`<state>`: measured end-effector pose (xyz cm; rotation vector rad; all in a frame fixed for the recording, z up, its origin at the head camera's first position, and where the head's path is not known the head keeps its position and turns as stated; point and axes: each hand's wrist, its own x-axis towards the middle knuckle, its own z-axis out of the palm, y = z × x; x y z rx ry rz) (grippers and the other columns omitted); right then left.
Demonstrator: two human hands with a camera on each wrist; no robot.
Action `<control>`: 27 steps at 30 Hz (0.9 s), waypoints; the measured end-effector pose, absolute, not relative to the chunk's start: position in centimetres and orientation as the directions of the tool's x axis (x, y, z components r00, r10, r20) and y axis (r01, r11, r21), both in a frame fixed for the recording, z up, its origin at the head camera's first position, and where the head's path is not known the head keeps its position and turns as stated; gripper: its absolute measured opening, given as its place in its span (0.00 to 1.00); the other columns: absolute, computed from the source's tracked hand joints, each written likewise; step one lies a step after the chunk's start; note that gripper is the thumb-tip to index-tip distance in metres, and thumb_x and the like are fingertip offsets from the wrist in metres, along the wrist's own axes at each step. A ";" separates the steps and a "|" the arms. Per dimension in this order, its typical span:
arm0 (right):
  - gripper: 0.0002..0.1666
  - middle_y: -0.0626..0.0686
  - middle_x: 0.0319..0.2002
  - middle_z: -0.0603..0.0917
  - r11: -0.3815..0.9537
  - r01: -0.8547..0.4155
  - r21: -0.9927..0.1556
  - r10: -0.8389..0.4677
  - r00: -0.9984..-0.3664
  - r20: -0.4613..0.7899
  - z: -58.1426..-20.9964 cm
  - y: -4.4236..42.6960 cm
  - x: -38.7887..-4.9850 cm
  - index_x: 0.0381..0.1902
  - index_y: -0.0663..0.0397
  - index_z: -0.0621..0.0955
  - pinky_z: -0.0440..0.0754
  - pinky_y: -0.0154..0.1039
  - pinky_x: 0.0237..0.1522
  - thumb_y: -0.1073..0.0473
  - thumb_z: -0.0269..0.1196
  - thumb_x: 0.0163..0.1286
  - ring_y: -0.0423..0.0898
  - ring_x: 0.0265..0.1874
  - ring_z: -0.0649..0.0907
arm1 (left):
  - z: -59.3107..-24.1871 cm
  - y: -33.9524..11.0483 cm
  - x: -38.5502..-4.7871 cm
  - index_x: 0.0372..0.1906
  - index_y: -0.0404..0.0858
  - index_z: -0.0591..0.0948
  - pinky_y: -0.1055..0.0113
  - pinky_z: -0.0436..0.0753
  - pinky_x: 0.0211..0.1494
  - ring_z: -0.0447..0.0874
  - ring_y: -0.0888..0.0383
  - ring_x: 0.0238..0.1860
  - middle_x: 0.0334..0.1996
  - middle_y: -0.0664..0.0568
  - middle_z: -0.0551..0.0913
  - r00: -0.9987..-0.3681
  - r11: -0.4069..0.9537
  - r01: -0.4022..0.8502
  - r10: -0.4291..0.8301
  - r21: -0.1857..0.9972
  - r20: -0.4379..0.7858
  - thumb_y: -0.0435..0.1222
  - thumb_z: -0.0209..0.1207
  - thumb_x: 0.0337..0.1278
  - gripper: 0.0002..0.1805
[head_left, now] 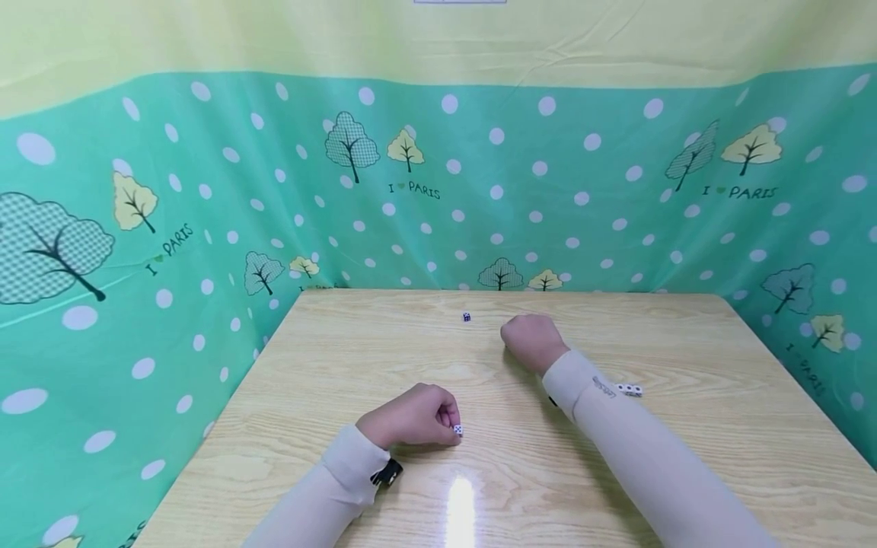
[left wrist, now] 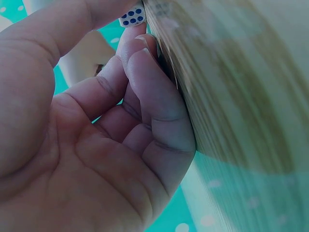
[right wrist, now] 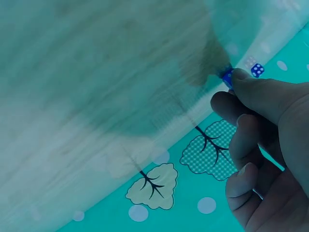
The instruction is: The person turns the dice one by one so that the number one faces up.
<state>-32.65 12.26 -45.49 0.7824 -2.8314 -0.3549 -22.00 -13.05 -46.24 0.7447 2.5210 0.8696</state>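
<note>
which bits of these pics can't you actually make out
- Row of white dice, head view: right sleeve blocks its left end, so the count is uncertain.
- Blue die: behind the right hand in the head view; partly covered and dim in the right wrist view, its pips unreadable.
- Pale label, head view: cut off by the top edge.
</note>
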 end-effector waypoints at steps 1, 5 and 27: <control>0.10 0.50 0.27 0.88 0.834 -0.480 0.272 -0.522 -0.846 0.111 -45.5 12.2 -32.5 0.30 0.51 0.87 0.87 0.44 0.27 0.68 0.65 0.69 0.43 0.22 0.81 | -46.2 -13.1 -22.0 0.28 0.47 0.83 0.72 0.80 0.35 0.78 0.67 0.27 0.24 0.60 0.82 -0.792 0.668 0.356 0.587 0.653 -0.169 0.36 0.76 0.50 0.10; 0.09 0.50 0.27 0.88 0.835 -0.485 0.262 -0.523 -0.846 0.101 -45.4 12.2 -31.9 0.30 0.51 0.87 0.86 0.43 0.27 0.67 0.66 0.69 0.42 0.22 0.80 | -46.3 -13.2 -22.0 0.28 0.47 0.83 0.72 0.80 0.35 0.79 0.66 0.27 0.25 0.60 0.83 -0.794 0.670 0.348 0.583 0.656 -0.174 0.36 0.76 0.50 0.10; 0.14 0.46 0.20 0.83 0.827 -0.519 0.216 -0.554 -0.817 0.159 -45.3 14.1 -27.2 0.21 0.48 0.83 0.80 0.39 0.20 0.67 0.71 0.64 0.39 0.18 0.69 | -46.7 -13.1 -22.0 0.29 0.48 0.83 0.72 0.81 0.37 0.79 0.66 0.28 0.26 0.60 0.83 -0.793 0.662 0.338 0.583 0.669 -0.177 0.37 0.76 0.50 0.09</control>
